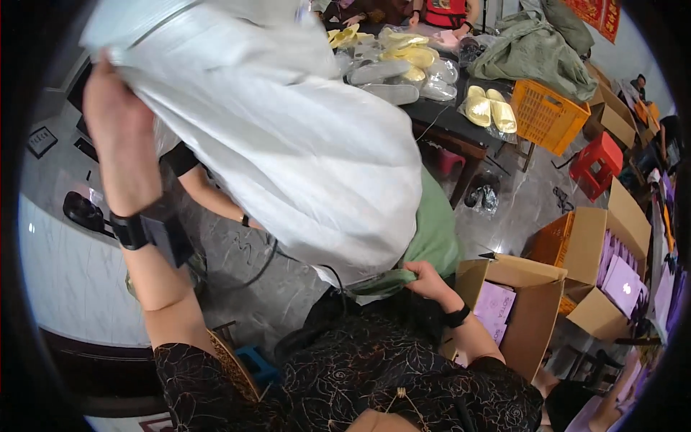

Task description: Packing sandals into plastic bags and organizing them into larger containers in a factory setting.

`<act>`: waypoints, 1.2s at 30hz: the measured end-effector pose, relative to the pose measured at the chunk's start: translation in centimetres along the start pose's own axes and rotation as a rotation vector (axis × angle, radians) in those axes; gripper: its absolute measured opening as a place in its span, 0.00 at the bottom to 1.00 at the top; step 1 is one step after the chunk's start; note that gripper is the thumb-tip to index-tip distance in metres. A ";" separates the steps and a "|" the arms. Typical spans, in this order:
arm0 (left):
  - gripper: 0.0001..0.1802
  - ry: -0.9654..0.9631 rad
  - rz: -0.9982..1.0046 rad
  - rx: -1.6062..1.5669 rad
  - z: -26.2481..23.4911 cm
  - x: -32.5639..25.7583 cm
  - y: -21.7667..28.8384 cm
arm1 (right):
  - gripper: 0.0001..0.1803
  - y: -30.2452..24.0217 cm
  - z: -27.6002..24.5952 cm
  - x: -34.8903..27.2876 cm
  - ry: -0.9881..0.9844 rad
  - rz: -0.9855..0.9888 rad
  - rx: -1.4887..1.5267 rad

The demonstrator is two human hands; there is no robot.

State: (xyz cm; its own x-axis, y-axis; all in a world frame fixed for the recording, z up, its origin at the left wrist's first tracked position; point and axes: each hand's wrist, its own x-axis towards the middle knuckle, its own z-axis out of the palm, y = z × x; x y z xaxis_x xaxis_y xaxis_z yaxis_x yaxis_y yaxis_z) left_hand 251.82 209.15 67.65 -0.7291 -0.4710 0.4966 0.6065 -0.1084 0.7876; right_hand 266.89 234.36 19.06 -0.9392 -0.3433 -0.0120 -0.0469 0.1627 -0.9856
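Observation:
A large white sack [288, 151] fills the upper left and middle, raised and bulging in front of me. My left hand [115, 104], slightly blurred, is lifted high at the far left and grips the sack's upper edge. Low in the middle, my right hand [430, 281] is closed on the gathered rim of a green sack [435, 223]. The green sack shows only in part, behind and below the white one, whose lower end touches its rim. What either sack contains is hidden.
A co-worker's arm [209, 191] reaches in behind the white sack. Bagged slippers [489, 108] lie on a dark table [450, 129] beyond. To the right stand an orange crate [551, 115], a red stool [597, 164] and cardboard boxes [536, 309] with purple packages.

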 end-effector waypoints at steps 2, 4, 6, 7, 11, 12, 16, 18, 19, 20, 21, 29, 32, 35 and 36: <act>0.22 -0.017 0.191 -0.087 -1.6 0.9 1.1 | 0.11 0.0 0.1 -0.9 -0.027 0.084 0.027; 0.21 0.019 0.267 -0.092 -2.3 0.4 -1.6 | 0.11 -0.5 0.4 -1.5 0.037 0.137 0.078; 0.20 -0.009 0.352 -0.023 -5.4 1.8 -5.3 | 0.11 -0.6 0.9 -1.8 0.101 0.186 0.131; 0.20 -0.020 0.339 -0.033 -4.4 1.2 -5.4 | 0.12 0.4 0.8 -1.7 0.103 0.154 0.095; 0.20 -0.035 0.254 -0.035 -2.2 -1.0 -2.4 | 0.16 0.1 0.4 -1.9 0.077 0.224 0.110; 0.21 -0.038 0.310 -0.027 -3.6 -0.1 -2.1 | 0.16 0.2 0.5 -1.6 0.075 0.223 0.112; 0.30 -0.016 0.257 0.145 -4.5 -4.5 -3.2 | 0.19 0.8 0.1 -1.3 0.195 0.219 0.142; 0.48 -0.445 0.223 1.139 -17.1 -3.2 -4.4 | 0.20 -0.2 0.8 -0.7 0.183 0.229 0.158; 0.57 -0.688 -0.033 0.889 -13.9 -8.5 -5.1 | 0.18 0.8 1.0 -0.7 0.224 0.161 0.082; 0.60 -0.883 -0.222 1.039 -11.6 -10.9 -4.5 | 0.16 1.4 1.1 -0.5 0.241 0.071 0.021; 0.39 -1.055 0.081 1.214 -12.4 -12.9 -6.2 | 0.16 1.8 1.5 -0.1 0.237 0.066 0.026; 0.12 -0.955 0.449 1.270 -11.4 -11.1 -21.6 | 0.16 1.9 4.8 7.3 0.312 0.020 -0.489; 0.17 -0.549 -0.149 0.617 -0.6 -8.8 -13.1 | 0.16 2.5 4.3 6.4 0.239 0.114 -0.530; 0.17 -0.336 -0.133 0.558 -3.6 3.2 -12.2 | 0.20 3.1 2.4 3.3 0.242 0.261 -0.502; 0.16 -0.176 -0.205 0.246 -1.2 2.6 -10.2 | 0.23 4.0 1.0 1.8 0.257 0.422 -0.501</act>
State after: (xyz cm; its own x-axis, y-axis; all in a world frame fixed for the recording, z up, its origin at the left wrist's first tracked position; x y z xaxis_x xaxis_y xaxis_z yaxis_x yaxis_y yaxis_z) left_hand 244.08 207.97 60.45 -0.8839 -0.3014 0.3577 0.3633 0.0393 0.9308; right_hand 265.37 233.43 14.95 -0.9592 0.0623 -0.2757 0.2466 0.6614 -0.7084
